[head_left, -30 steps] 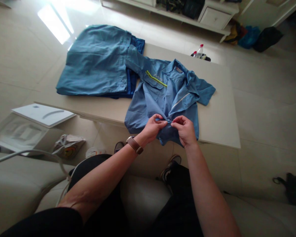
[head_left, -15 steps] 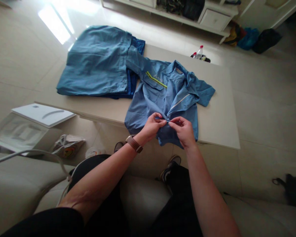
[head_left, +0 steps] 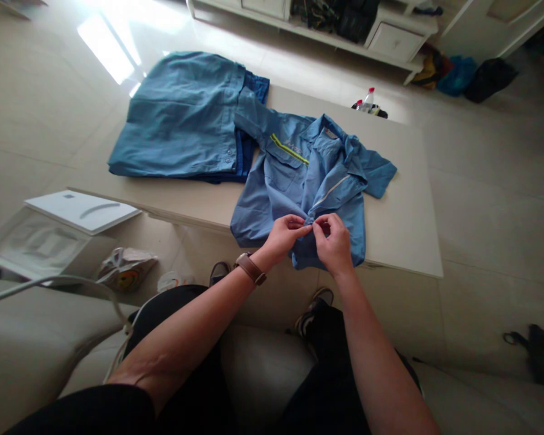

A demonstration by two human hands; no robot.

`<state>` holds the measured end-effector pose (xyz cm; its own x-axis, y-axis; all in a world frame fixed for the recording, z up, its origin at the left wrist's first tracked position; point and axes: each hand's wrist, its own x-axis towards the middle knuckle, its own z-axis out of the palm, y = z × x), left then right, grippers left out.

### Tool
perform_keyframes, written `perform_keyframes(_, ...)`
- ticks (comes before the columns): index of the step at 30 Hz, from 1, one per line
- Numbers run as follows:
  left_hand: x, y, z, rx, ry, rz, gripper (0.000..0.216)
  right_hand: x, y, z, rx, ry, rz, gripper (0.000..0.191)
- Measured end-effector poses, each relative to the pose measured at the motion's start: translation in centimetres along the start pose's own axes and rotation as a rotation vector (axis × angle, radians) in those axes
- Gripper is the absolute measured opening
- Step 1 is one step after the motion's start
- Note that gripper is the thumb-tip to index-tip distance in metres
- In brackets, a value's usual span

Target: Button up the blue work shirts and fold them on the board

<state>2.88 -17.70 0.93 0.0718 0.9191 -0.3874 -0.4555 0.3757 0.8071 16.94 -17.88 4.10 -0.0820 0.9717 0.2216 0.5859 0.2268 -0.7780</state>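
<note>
A light blue short-sleeved work shirt with a yellow chest stripe lies face up on the low beige table, its hem hanging over the near edge. My left hand, with a brown watch on the wrist, pinches the shirt's left front edge near the hem. My right hand pinches the right front edge right against it. Fingertips of both hands meet at the placket. Whether a button sits between them is hidden.
A stack of folded blue garments lies on the table's far left. Bottles stand behind the table. A white lidded box and a crumpled bag sit on the floor at left. A dark bag lies at right. I sit on a pale sofa.
Both hands have stayed pinched together at the shirt's lower front, shifting slightly; the right hand's fingers have curled in closer to the left thumb.
</note>
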Motion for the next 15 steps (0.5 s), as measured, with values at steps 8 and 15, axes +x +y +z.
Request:
perform_keyframes(8,0.2,-0.3,-0.2,0.135,-0.117,0.069,0.034,0.0,0.7,0.2,0.033,-0.007,0.092,0.012)
perform_keyframes(15,0.5,-0.3,-0.5,0.265,-0.121,0.133,0.026,0.0,1.3,0.1,0.022,-0.068,0.129,0.012)
